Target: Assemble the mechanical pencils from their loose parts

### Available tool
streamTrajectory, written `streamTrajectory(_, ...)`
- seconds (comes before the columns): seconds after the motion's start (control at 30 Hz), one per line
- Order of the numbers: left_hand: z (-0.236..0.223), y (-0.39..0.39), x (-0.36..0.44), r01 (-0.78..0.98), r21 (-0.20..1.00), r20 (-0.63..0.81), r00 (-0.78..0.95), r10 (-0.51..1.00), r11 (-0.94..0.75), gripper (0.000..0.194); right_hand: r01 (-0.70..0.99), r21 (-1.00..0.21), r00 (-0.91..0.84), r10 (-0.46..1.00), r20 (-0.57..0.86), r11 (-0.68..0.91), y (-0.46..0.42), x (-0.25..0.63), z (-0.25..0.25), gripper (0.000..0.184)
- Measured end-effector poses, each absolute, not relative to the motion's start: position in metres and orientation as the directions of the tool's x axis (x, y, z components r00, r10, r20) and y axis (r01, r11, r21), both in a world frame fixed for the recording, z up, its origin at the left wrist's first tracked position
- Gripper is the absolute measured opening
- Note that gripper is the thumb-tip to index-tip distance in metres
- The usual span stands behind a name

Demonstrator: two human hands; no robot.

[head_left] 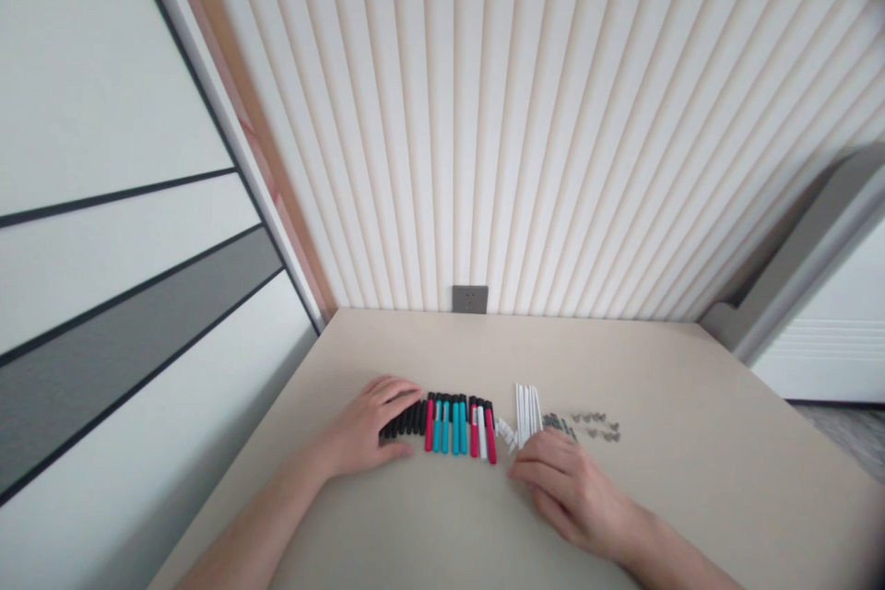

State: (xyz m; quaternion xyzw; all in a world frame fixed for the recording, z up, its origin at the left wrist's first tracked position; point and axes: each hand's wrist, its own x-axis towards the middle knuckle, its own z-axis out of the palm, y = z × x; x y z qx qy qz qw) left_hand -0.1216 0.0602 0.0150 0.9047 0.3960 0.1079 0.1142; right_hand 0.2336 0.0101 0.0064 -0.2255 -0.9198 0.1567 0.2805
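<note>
My left hand lies at the left end of a row of short black tubes, thumb and fingers apart around that end. To the right of it, pen-like barrels with black ends lie side by side: red, teal and one white. My right hand has its fingers drawn together just below several thin white sticks. What its fingertips hold, if anything, is too small to tell. Small white pieces sit between the barrels and the sticks.
Small dark grey parts and several metal-looking clips lie right of the sticks. The beige table meets a ribbed wall with a dark socket. A white-and-grey panelled cabinet stands left; a grey-framed piece of furniture stands right.
</note>
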Motion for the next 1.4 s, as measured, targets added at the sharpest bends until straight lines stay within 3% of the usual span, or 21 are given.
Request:
streamTrajectory(0.6, 0.012, 0.056, -0.112, 0.690, 0.319, 0.144, 0.642, 0.753, -0.649, 0.049, 0.367, -0.426, -0.772, 0.526, 0.356, 0.827, 0.007, 0.229, 0.009, 0.026)
streamTrajectory(0.93, 0.011, 0.053, -0.110, 0.694, 0.323, 0.152, 0.633, 0.759, -0.644, 0.060, 0.369, -0.424, -0.793, 0.518, 0.320, 0.827, 0.003, 0.228, 0.009, 0.023)
streamTrajectory(1.2, 0.012, 0.058, -0.096, 0.690, 0.238, 0.152, 0.668, 0.728, -0.683, 0.082, 0.357, -0.408, -0.786, 0.506, 0.356, 0.841, 0.005, 0.227, 0.011, 0.023)
streamTrajectory(1.4, 0.009, 0.061, -0.088, 0.656, 0.243, 0.183, 0.693, 0.697, -0.715, 0.079, 0.363, -0.404, -0.783, 0.510, 0.357, 0.840, 0.005, 0.226, 0.009, 0.023)
